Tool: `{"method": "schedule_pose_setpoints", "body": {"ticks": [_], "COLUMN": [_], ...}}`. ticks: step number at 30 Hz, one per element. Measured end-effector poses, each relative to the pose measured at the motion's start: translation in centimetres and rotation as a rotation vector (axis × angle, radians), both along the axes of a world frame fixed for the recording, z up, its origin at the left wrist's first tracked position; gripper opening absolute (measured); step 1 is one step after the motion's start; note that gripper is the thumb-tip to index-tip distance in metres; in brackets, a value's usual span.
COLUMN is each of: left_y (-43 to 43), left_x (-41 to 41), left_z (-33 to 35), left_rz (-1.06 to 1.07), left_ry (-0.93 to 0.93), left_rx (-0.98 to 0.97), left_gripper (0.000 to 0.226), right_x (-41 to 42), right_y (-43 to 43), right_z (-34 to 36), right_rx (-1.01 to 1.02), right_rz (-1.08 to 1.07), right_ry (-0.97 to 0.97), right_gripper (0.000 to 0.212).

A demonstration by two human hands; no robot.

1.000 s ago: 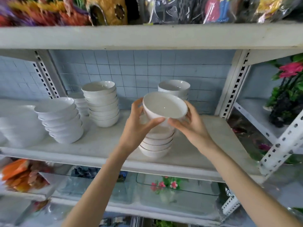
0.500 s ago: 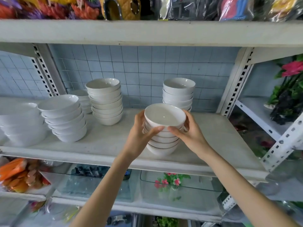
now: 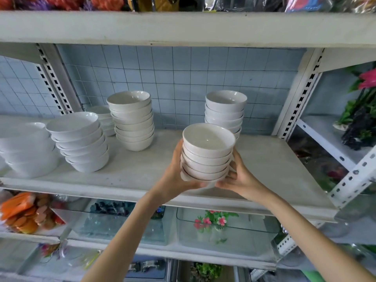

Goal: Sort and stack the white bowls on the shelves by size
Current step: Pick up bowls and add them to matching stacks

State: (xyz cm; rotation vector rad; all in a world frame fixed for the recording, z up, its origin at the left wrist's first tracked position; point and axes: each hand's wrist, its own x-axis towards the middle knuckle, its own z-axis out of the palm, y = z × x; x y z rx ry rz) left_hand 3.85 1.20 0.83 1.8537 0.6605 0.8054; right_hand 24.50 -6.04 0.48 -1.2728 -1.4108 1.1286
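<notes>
Stacking step: left hand (image 3: 176, 176) and right hand (image 3: 241, 178) clasp the small white bowl stack (image 3: 207, 157) between them, low over the shelf (image 3: 142, 174), similar stack (image 3: 224, 110) just behind the grip; next probably needs a level carry.

White shelf (image 3: 130, 176), grey marks on top. Five bowl stacks sit on it. Big stack (image 3: 26, 151) far left, partly out of view. Wide stack (image 3: 81, 143) just beside it. Small stack (image 3: 103, 119) behind, by back wall (image 3: 183, 78). Middle stack (image 3: 132, 123) tall, near small stack. Right stack (image 3: 224, 112) at back, well apart from others.
</notes>
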Motion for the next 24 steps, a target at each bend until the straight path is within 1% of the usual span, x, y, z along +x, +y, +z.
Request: {"method": "schedule_pose_setpoints", "body": {"ticks": [4, 8, 12, 14, 17, 21, 24], "left_y": [0.7, 1.3, 1.9, 2.2, 2.3, 2.0, 1.8], "left_x": [-0.5, -0.6, -0.5, -0.4, -0.3, 0.0, -0.1], "left_z": [-0.9, -1.2, -0.8, -0.6, -0.6, -0.6, -0.3], "left_rz": [-0.018, -0.034, -0.032, -0.029, -0.006, 0.025, 0.032], "left_ry": [0.079, 0.117, 0.155, 0.16, 0.155, 0.104, 0.082], "left_rx": [-0.044, -0.094, -0.13, -0.16, -0.183, -0.207, -0.231], "left_gripper": [0.121, 0.12, 0.127, 0.127, 0.121, 0.114, 0.115], "right_x": [0.1, 0.2, 0.1, 0.2, 0.2, 0.1, 0.1], "right_y": [0.2, 0.5, 1.1, 1.3, 1.3, 1.2, 1.0], "right_z": [-0.6, -0.9, -1.0, -1.0, -0.9, -0.8, -0.5], "right_rx": [0.018, 0.034, 0.026, 0.019, 0.015, 0.024, 0.033], "right_rz": [-0.013, -0.031, -0.032, -0.037, -0.055, -0.106, -0.117], "right_ry": [-0.065, -0.087, -0.08, -0.073, -0.074, -0.068, -0.078], "right_gripper": [0.124, 0.119, 0.125, 0.127, 0.128, 0.128, 0.127]}}
